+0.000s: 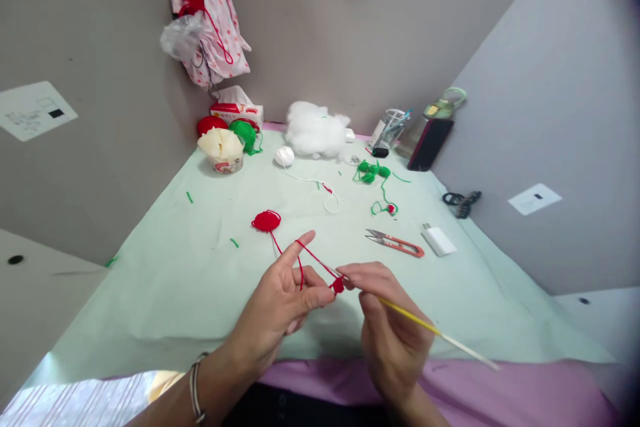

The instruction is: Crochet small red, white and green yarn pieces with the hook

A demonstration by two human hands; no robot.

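Between thumb and fingers, my left hand (280, 300) pinches a small red crochet piece (338, 285). Its raised index finger carries a taut strand of red yarn (317, 257). My right hand (395, 327) is closed around a crochet hook (410, 315) with a yellow handle and a pale end. The hook's metal tip meets the red piece, and the right fingertips partly cover the contact. Just beyond the left hand lies a small ball of red yarn (266, 220), its strand running to that hand.
Orange-handled thread snips (397, 243) and a white charger (439, 239) lie to the right. Farther back are green crocheted pieces (373, 171), white stuffing (317, 130), a white yarn ball (285, 156), a paper-lined bowl (223, 150) and a leaning phone (431, 144).
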